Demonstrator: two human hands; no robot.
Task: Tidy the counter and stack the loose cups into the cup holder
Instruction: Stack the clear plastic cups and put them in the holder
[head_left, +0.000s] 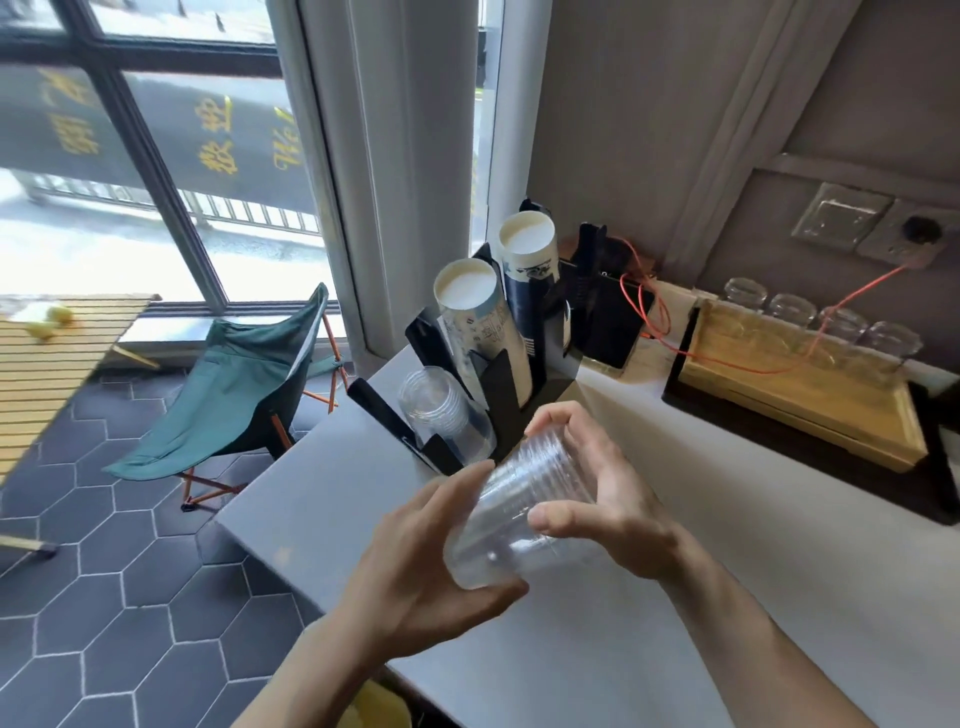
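Café or drink shop: cup holder (511, 379) holding stacked paper cups (470, 317) on bench (675, 519); lettered window banner (218, 135) showing; folding chair (244, 384) sitting nearby.

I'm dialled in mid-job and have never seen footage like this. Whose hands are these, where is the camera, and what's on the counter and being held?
There is no machine here: a person wears one wide-angle camera on the head, looking down at their own bare hands. The left hand and right hand together grip a nested stack of clear plastic cups, held tilted above the grey counter. On the counter stands a black cup holder with two tall stacks of paper cups and a shorter stack of clear cups. To the right, a wooden tray sits in front of a row of glasses.
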